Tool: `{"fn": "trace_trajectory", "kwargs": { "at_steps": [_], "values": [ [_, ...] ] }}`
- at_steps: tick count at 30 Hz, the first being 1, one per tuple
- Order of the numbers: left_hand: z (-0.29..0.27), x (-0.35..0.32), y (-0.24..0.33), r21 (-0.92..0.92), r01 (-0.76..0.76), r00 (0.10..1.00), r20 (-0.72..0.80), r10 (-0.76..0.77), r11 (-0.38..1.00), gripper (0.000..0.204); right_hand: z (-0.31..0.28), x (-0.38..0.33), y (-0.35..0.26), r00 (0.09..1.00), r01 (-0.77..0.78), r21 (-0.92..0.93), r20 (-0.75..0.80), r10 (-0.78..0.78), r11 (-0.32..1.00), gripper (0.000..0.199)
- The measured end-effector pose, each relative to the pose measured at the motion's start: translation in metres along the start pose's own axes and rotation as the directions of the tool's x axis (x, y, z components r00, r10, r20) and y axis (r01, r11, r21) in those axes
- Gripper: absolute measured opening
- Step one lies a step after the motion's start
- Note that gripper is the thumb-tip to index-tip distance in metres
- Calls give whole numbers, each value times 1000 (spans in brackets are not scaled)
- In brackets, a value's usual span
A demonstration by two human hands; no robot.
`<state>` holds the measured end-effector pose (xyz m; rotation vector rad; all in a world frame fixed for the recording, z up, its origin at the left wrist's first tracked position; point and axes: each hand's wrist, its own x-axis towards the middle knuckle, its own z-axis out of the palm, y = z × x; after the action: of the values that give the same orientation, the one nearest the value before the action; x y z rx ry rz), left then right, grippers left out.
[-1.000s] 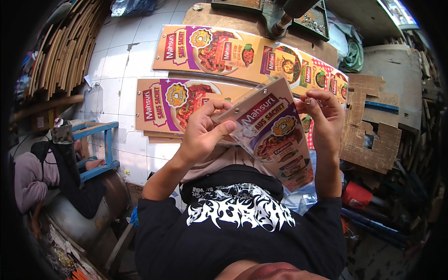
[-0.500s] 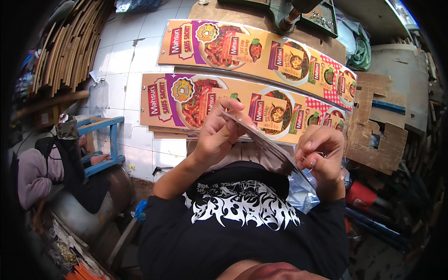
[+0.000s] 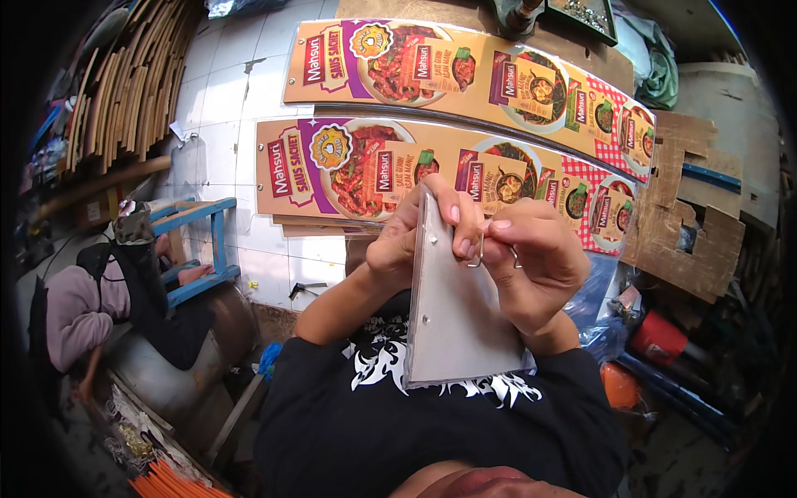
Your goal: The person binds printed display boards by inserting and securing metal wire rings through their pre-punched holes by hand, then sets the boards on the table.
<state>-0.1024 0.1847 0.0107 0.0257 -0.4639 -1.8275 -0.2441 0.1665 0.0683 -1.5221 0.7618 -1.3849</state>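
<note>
My left hand [image 3: 398, 241] is closed on the upper edge of a thin grey panel [image 3: 457, 324], tilted in front of my chest. Small round metal rivets [image 3: 427, 319] sit along its left edge, and a clear film shows at the border. My right hand [image 3: 540, 261] pinches a thin bent metal wire hook [image 3: 518, 258] over the panel's upper right side. Fingertips of both hands meet near the wire, and part of it is hidden behind them. Beyond my hands lie two stacks of long printed boards, a nearer stack [image 3: 282, 199] and a farther stack [image 3: 332, 83].
A green machine base [image 3: 519, 17] and a black tray [image 3: 610, 33] of small metal pieces stand at the back. Cut cardboard [image 3: 689, 257] lies right. On the left are a blue stool frame [image 3: 220, 241], stacked brown strips [image 3: 124, 91] and another person's seated body [image 3: 75, 307].
The panel has turned from nearly edge-on to show its grey face. My right hand has moved left with the wire, up to the left fingers. The view has shifted slightly.
</note>
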Motion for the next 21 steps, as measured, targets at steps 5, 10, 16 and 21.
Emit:
{"fn": "trace_trajectory", "kwargs": {
  "at_steps": [5, 10, 16, 21],
  "values": [
    [1, -4, 1, -8, 21, 1000, 18, -20, 1000, 34, 5, 5, -1, 996, 88, -215, 36, -82, 973, 28],
    [2, -4, 0, 30, 18, 1000, 9, -18, 999, 37, 5, 4, -1, 990, 135, -299, 75, -118, 945, 31],
    [-2, -1, -1, -2, 12, 996, 91, -12, 1000, 39, 4, 5, -6, 970, 233, -370, 156, -187, 899, 34],
    [-2, -1, 0, -2, 14, 996, 93, -14, 1000, 40, 7, 5, -7, 972, 227, -401, 155, -178, 887, 32]
  ]
}}
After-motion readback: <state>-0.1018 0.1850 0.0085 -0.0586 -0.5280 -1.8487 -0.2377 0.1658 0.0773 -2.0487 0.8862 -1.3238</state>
